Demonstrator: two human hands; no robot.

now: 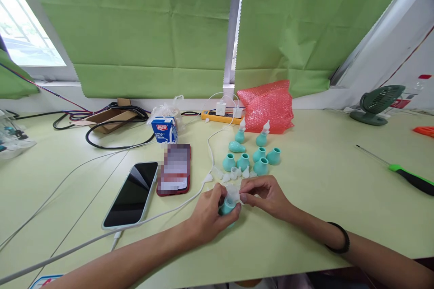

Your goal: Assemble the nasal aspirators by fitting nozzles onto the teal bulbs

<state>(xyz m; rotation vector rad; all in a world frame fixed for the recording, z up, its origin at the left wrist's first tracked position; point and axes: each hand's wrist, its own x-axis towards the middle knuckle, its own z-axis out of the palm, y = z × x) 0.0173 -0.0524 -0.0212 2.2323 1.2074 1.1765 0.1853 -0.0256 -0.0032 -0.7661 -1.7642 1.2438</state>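
Observation:
My left hand (212, 211) is wrapped round a teal rubber bulb (228, 207) just above the table. At its mouth sits a translucent plastic piece (232, 192), its exact shape blurred. The thumb and fingers of my right hand (262, 193) pinch the right side of that piece. Beyond my hands stand several open teal bulbs (243, 161), and one bulb (236, 146) lies on its side. Two bulbs carry clear nozzle tips, one at the left (240, 132) and one at the right (263, 134). Small translucent parts (245, 172) lie loose between the bulbs and my hands.
Left of my hands are a white-edged phone (132, 195), a red-cased phone (174, 169) and a milk carton (164, 130). A white cable (176, 209) crosses under my left arm. Pink bubble wrap (267, 107), a power strip (220, 118), a fan (375, 104) and a screwdriver (403, 174) lie farther off.

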